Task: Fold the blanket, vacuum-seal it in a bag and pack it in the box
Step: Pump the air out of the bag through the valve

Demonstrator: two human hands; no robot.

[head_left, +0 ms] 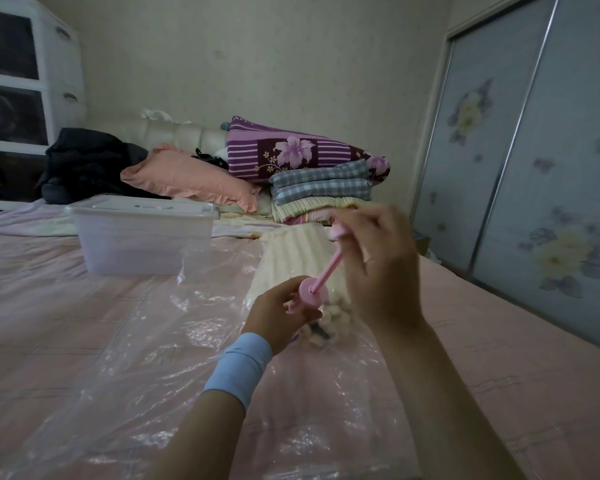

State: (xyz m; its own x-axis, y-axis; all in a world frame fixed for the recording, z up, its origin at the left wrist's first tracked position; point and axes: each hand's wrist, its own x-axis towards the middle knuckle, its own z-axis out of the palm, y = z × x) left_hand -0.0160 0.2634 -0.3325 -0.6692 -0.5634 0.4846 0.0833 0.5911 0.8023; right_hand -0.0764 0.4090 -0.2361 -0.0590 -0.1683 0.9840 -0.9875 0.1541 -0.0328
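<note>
Blanket (291,251) lay bagged; left hand (278,313) gripped the pump (312,294), right hand (378,258) pulled its handle. Sealing underway; box (142,237) at ten o'clock unpacked.

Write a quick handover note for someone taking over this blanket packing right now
Left hand: holds the pink pump body on the bag.
Right hand: grips the pump handle, pulled up.
Blanket: folded, lying inside the bag on the bed.
Box: stands behind, lid on.
Done: folding, bagging.
Left: finish pumping the air out, open the box, pack the bag in.
</note>
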